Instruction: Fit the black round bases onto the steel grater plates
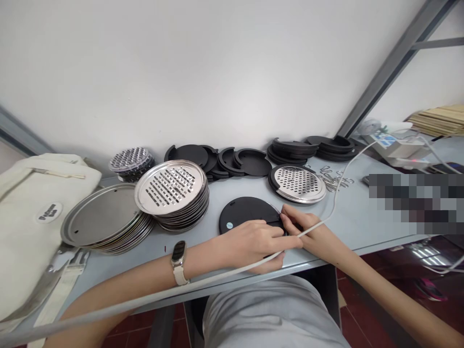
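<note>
Both hands (259, 244) clamped on the black disc (246, 212), close together near its edge

Disc (247, 210) w/ matt plastic look, glossy metal grater plates (171, 187); cloth bag (32, 198)

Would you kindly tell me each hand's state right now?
Left hand: bent over the black disc, grip unclear.
Right hand: fingertips at its right edge, grip unclear.
</note>
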The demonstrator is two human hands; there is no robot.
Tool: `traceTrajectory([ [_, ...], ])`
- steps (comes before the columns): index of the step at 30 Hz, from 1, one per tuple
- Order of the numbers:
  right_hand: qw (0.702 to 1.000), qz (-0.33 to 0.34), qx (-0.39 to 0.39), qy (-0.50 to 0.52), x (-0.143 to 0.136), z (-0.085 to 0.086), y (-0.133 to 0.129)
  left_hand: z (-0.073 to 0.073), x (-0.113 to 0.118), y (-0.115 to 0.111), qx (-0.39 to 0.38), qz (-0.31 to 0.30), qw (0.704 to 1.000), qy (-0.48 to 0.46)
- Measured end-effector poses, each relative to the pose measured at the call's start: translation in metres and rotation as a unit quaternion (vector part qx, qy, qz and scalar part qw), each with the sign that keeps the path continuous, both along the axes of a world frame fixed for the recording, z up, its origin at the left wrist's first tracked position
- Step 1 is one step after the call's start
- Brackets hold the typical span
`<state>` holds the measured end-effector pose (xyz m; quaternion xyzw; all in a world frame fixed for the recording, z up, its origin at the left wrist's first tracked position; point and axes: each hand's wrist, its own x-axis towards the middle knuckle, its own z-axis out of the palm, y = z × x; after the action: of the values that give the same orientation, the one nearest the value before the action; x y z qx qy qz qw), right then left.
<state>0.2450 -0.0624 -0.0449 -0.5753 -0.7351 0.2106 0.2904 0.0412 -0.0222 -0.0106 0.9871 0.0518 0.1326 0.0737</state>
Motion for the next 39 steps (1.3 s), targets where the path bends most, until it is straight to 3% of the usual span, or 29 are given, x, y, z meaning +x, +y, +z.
traceTrajectory([
  [39,1.0,-0.006,-0.008,-0.002,-0.0021,0.0039,-0.0003,0.0021,0.0009,-0.0016,0.002,0.003,1.0,-0.002],
])
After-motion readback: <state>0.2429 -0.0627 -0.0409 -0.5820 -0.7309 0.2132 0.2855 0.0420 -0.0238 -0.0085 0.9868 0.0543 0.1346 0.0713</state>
